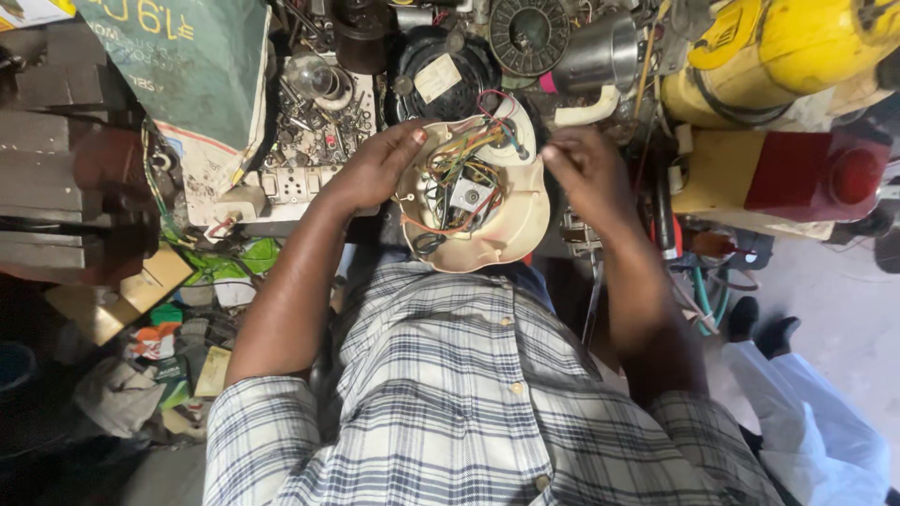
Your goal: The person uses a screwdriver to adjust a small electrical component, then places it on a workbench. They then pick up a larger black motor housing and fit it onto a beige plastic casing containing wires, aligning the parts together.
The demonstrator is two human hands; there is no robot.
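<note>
Left hand [375, 169]: grasping the left rim of the cream appliance shell [511, 234], thumb over the edge, fingers spread along the outside wall.
Right hand [586, 169]: fingers pinched together just past the shell's right rim, at the upper wiring; what lies between the fingertips is too small to make out, so I cannot tell whether it grips a wire or nothing.
Cream appliance shell: open side up, tilted slightly, held in front of the chest at scene centre, between the two hands.
Inside the shell: tangle of wires [459, 173], red, orange, yellow and green, around a small pale component [472, 196] near the middle.
Just beyond the shell: black round grille part [441, 66] and a dark wire spool [530, 33], far centre.
Far left of the left hand: white switch board [300, 183] with a tray of loose screws and small parts [323, 126] behind it.
Far right: steel cup [600, 52], yellow cylinder [797, 47], red and cream box [787, 178].
Near: checked shirt [469, 394] of the wearer.
Right near corner: another person's white trouser leg [816, 403] and dark shoe [773, 333] on the floor.
</note>
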